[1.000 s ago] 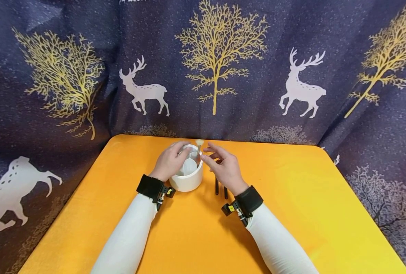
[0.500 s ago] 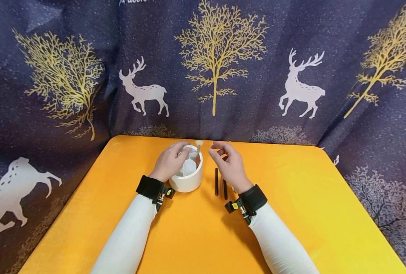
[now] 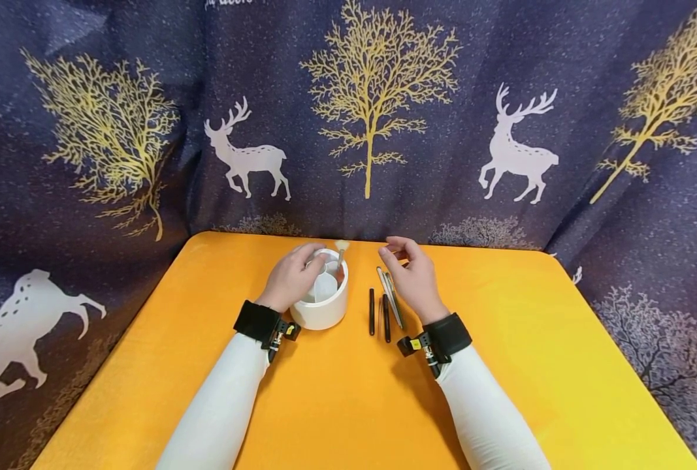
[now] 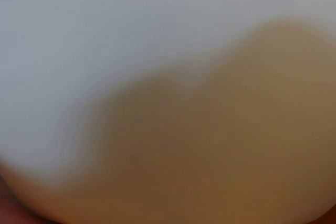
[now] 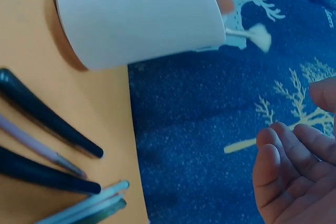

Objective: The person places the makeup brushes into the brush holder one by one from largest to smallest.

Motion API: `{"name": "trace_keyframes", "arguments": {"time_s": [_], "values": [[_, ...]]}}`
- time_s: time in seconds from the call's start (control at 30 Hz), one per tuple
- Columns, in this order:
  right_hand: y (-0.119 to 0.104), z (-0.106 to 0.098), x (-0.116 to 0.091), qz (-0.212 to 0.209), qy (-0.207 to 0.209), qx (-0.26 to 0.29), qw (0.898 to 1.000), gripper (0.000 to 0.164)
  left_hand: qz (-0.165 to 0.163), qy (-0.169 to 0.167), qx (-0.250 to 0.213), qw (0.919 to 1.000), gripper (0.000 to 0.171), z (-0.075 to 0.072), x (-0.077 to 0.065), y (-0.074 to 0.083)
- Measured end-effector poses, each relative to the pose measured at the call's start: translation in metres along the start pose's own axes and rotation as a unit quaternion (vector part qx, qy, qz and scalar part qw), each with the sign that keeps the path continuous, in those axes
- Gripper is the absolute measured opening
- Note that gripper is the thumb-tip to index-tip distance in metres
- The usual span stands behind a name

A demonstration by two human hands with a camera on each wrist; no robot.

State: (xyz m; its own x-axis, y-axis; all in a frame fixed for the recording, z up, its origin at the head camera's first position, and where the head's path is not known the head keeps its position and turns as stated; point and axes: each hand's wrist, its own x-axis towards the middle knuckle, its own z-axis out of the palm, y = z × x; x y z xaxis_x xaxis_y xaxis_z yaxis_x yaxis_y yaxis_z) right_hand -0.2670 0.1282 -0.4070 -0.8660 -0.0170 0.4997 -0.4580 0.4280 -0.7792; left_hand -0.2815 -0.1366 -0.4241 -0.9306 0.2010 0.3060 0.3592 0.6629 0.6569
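Note:
A white round holder (image 3: 323, 316) with inner dividers stands upright on the table. My left hand (image 3: 291, 279) grips its left rim, thumb over the inner edge; the far fingers are hidden. One fan-shaped brush (image 3: 341, 245) leans in a compartment at the holder's right side, its pale bristles above the rim. To the right, my right hand (image 3: 417, 279) hovers with fingers loosely bent, and the right wrist view shows nothing in it. Beneath and left of that hand lie black-handled tools (image 3: 372, 312), a thin pinkish brush (image 5: 39, 142) and slim pale handles (image 3: 392, 297).
An orange cloth covers the table (image 3: 324, 405). Behind it hangs a dark blue curtain (image 3: 419, 196) printed with deer and trees. The left wrist view is a blur of pale and brownish surfaces.
My right hand has moved away from the fan brush, to the right, uncovering the slim pale handles. The left hand, holder and fan brush stay where they were.

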Motion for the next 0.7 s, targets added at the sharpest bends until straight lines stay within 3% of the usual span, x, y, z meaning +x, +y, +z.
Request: {"name": "trace_keyframes", "arguments": {"time_s": [0.23,0.7], "values": [[0.012,-0.009,0.004,0.021,0.003,-0.041,0.999,0.037,-0.004,-0.001,-0.003,1.0000,0.049,0.000,-0.001,0.001],[0.028,-0.023,0.007,0.073,-0.045,-0.141,0.986,0.042,-0.002,0.001,-0.002,1.0000,0.049,0.000,-0.001,0.001]]}}
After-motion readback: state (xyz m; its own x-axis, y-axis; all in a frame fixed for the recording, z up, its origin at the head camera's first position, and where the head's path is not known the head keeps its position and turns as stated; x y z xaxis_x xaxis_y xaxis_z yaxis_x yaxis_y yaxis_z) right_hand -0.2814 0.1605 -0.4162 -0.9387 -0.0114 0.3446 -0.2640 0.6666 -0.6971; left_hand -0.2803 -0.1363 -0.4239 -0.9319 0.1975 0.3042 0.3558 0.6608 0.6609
